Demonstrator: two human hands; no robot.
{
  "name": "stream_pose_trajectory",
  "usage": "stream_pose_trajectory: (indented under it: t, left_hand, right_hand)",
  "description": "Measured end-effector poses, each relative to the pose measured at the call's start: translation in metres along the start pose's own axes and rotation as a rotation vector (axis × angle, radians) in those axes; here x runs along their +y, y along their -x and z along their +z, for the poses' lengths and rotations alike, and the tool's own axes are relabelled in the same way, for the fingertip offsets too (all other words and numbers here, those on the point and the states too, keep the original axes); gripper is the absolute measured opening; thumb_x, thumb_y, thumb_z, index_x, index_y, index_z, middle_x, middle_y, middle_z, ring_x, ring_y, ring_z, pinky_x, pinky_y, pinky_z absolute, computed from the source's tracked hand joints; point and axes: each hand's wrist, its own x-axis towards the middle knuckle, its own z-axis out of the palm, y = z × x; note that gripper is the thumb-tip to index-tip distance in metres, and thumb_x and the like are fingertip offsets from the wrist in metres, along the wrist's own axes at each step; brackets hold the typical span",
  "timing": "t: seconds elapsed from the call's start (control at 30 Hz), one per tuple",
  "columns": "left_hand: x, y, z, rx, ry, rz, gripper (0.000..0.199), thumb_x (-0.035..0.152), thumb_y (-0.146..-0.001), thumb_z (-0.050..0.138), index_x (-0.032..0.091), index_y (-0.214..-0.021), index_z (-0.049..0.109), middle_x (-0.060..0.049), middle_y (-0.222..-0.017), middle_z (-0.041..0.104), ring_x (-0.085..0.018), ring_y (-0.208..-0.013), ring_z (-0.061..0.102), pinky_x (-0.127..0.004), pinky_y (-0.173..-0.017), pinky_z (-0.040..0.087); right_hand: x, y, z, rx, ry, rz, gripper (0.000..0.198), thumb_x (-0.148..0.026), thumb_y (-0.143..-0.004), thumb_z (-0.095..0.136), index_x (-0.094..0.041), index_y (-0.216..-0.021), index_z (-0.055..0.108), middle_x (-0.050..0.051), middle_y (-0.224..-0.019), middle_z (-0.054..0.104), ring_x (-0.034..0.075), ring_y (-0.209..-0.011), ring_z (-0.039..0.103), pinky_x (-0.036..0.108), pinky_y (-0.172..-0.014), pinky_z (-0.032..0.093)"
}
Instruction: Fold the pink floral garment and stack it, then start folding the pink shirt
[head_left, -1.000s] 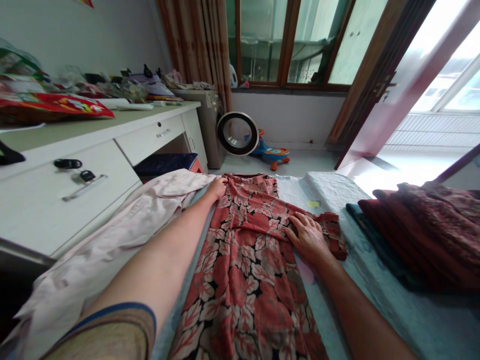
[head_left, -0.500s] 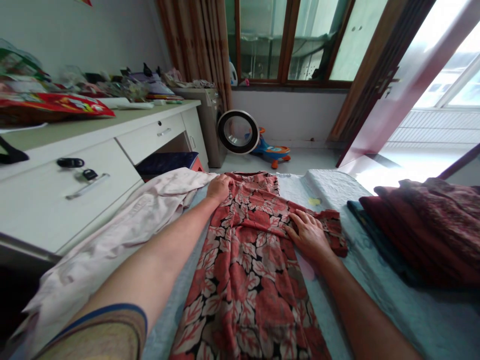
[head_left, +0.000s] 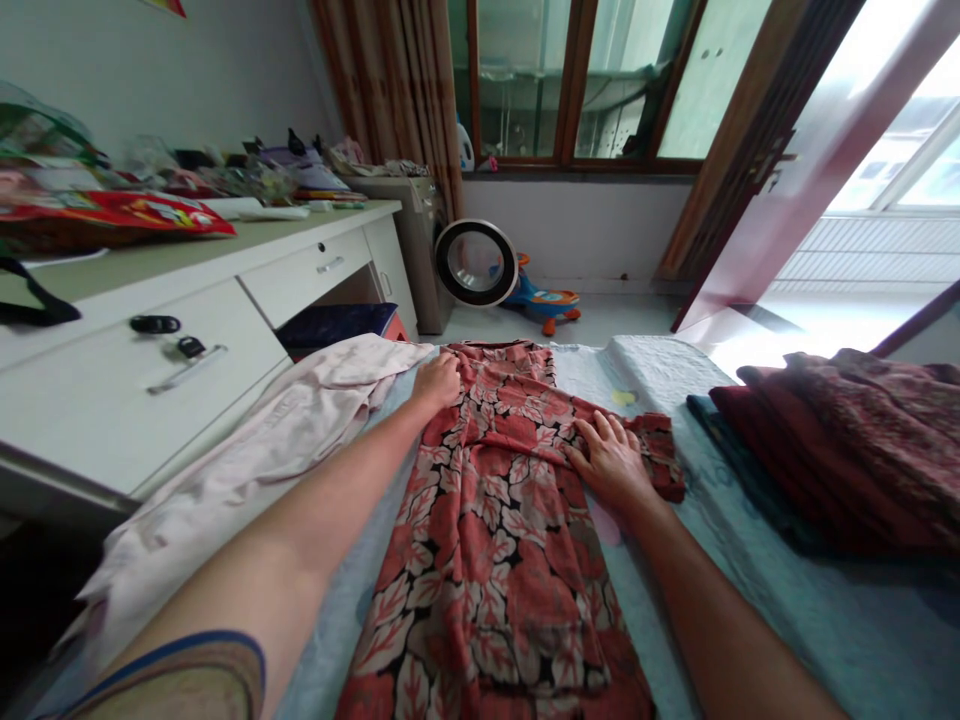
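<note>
A red, black and beige leaf-patterned dress (head_left: pixel 510 540) lies lengthwise on a pale blue bed cover (head_left: pixel 589 385), running down past the bottom of the view. My left hand (head_left: pixel 437 381) is at its upper left edge, fingers curled closed on the fabric. Flat on the right side, where the sleeve (head_left: pixel 660 450) folds out to the right, rests my right hand (head_left: pixel 611 462) with its fingers spread. Creases cross the cloth between both hands.
A stack of folded dark red and green clothes (head_left: pixel 840 450) sits on the right. White cloth (head_left: pixel 277 430) lies along the left side. Beyond are a cluttered white desk (head_left: pixel 187 300), a washing machine with its round door (head_left: pixel 476 262) open, and a blue ride-on toy (head_left: pixel 544 300).
Both hands stay nearly where they were on the dress. The view has shifted slightly, and the sleeve end and folded stack appear a little further left.
</note>
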Motion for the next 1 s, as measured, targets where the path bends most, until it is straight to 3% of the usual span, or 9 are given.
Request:
stream_pose_trajectory:
  t: [0.17, 0.27, 0.47, 0.6, 0.77, 0.9, 1.0]
  left_hand:
    - [0.016, 0.057, 0.003, -0.060, 0.025, 0.080, 0.038, 0.032, -0.099, 0.040, 0.016, -0.128, 0.057, -0.013, -0.144, 0.054, -0.024, -0.135, 0.049, -0.037, -0.112, 0.038]
    - [0.022, 0.073, 0.004, -0.100, 0.036, 0.058, 0.045, 0.038, -0.100, 0.040, 0.015, -0.137, 0.051, -0.015, -0.152, 0.047, -0.026, -0.143, 0.041, -0.042, -0.116, 0.034]
    - [0.029, 0.105, -0.012, 0.023, 0.061, 0.047, 0.038, 0.033, -0.100, 0.040, 0.017, -0.130, 0.057, -0.012, -0.147, 0.053, -0.023, -0.138, 0.047, -0.039, -0.114, 0.038]
    - [0.033, 0.166, -0.019, 0.013, 0.062, 0.125, 0.041, 0.034, -0.098, 0.046, 0.016, -0.134, 0.055, -0.014, -0.145, 0.054, -0.026, -0.137, 0.048, -0.042, -0.114, 0.038]
    - [0.046, 0.246, -0.036, -0.056, 0.073, 0.167, 0.048, 0.035, -0.098, 0.048, 0.017, -0.143, 0.048, -0.014, -0.153, 0.046, -0.028, -0.143, 0.041, -0.046, -0.117, 0.035]
    - [0.065, 0.296, -0.056, -0.130, 0.077, 0.166, 0.048, 0.034, -0.097, 0.051, 0.017, -0.142, 0.050, -0.014, -0.155, 0.044, -0.029, -0.147, 0.035, -0.052, -0.120, 0.029]
    - [0.077, 0.324, -0.071, -0.163, 0.104, 0.177, 0.046, 0.033, -0.096, 0.052, 0.018, -0.140, 0.050, -0.013, -0.154, 0.045, -0.030, -0.146, 0.036, -0.057, -0.120, 0.025]
  right_hand:
    - [-0.001, -0.001, -0.002, -0.030, -0.006, 0.013, 0.053, -0.056, -0.096, 0.043, -0.027, -0.139, 0.055, 0.013, -0.154, 0.042, 0.033, -0.143, 0.033, 0.053, -0.111, 0.029]
    - [-0.002, -0.002, -0.004, -0.039, 0.002, 0.018, 0.054, -0.057, -0.096, 0.042, -0.027, -0.140, 0.054, 0.012, -0.154, 0.041, 0.033, -0.143, 0.033, 0.051, -0.111, 0.029]
    - [-0.003, -0.001, -0.006, -0.018, 0.017, 0.009, 0.054, -0.058, -0.096, 0.039, -0.027, -0.138, 0.055, 0.012, -0.152, 0.044, 0.032, -0.140, 0.036, 0.050, -0.110, 0.031]
    - [-0.005, 0.000, -0.007, 0.001, 0.021, -0.005, 0.053, -0.057, -0.096, 0.038, -0.027, -0.136, 0.055, 0.012, -0.149, 0.046, 0.032, -0.138, 0.037, 0.050, -0.109, 0.032]
    - [-0.004, -0.001, -0.006, -0.001, 0.026, -0.007, 0.051, -0.055, -0.096, 0.038, -0.027, -0.135, 0.055, 0.012, -0.147, 0.047, 0.033, -0.136, 0.038, 0.052, -0.107, 0.033]
    - [-0.005, -0.001, -0.012, -0.033, 0.015, -0.007, 0.052, -0.055, -0.096, 0.038, -0.025, -0.134, 0.056, 0.013, -0.146, 0.048, 0.034, -0.136, 0.038, 0.053, -0.107, 0.034]
    - [-0.016, 0.007, -0.025, 0.065, -0.022, 0.006, 0.054, -0.049, -0.096, 0.041, -0.020, -0.141, 0.050, 0.016, -0.152, 0.042, 0.035, -0.139, 0.035, 0.055, -0.110, 0.031]
